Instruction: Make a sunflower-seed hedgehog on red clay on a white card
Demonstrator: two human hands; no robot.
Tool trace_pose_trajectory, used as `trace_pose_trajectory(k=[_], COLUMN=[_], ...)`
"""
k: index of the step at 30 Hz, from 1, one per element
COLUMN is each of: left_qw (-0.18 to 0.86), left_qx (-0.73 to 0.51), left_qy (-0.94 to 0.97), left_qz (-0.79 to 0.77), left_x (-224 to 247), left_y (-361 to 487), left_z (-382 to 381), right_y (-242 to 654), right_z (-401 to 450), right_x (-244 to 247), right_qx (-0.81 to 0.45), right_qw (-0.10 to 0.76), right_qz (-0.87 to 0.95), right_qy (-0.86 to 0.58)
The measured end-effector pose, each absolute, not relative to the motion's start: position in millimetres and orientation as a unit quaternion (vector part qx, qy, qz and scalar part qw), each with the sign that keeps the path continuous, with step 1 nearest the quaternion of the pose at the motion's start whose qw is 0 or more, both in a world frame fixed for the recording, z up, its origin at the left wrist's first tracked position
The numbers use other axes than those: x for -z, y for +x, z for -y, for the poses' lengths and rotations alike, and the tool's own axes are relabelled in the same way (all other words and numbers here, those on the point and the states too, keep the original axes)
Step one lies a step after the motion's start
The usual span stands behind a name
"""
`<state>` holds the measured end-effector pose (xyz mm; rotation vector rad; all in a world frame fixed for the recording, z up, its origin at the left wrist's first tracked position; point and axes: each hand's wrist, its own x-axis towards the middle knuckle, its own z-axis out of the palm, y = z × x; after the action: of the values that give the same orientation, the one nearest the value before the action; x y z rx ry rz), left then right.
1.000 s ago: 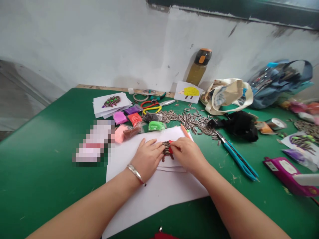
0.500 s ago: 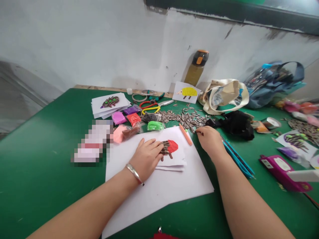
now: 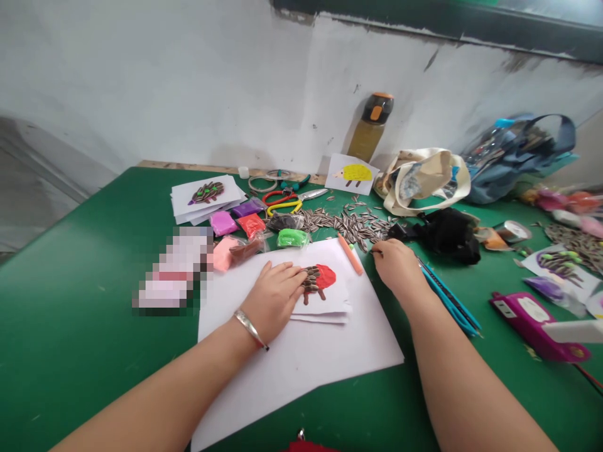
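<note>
Left hand (image 3: pixel 273 298): grip open, lying flat on a white paper card (image 3: pixel 332 302), fingers against red clay (image 3: pixel 325 276) set with sunflower seeds (image 3: pixel 311 279). Right hand (image 3: pixel 398 267): grip pinched, right of the card, beside a loose seed pile (image 3: pixel 348 225); held item cannot be confirmed.

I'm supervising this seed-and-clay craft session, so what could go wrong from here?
The left hand presses its fingers close to the seeds beside the red clay, so a slip could dislodge them. The right hand is at the edge of the loose sunflower seeds and might scatter them. The teal utility knife lies near the right forearm; brushing it could be risky if its blade is exposed.
</note>
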<state>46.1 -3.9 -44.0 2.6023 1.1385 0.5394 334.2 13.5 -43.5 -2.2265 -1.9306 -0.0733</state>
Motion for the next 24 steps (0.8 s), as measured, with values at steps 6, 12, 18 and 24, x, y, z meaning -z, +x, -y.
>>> trace_pose_trajectory(k=[6, 12, 18, 24], left_qw=[0.125, 0.110, 0.122, 0.119], left_qx=[-0.209, -0.241, -0.239, -0.234], left_qy=[0.892, 0.897, 0.891, 0.890], left_qz=[-0.382, -0.355, -0.366, -0.373], left_x=[46.0, 43.6, 43.8, 43.5], left_y=[42.9, 42.6, 43.9, 45.2], left_z=[-0.6, -4.8, -2.9, -2.5], right_y=[330.9, 329.8, 329.7, 328.7], right_z=[-12.4, -10.0, -9.3, -9.0], right_x=[39.8, 40.8, 39.4, 41.0], right_qx=[0.017, 0.010, 0.008, 0.008], right_qw=[0.079, 0.068, 0.060, 0.047], right_qz=[0.655, 0.658, 0.646, 0.666], right_qy=[-0.752, -0.750, -0.761, -0.744])
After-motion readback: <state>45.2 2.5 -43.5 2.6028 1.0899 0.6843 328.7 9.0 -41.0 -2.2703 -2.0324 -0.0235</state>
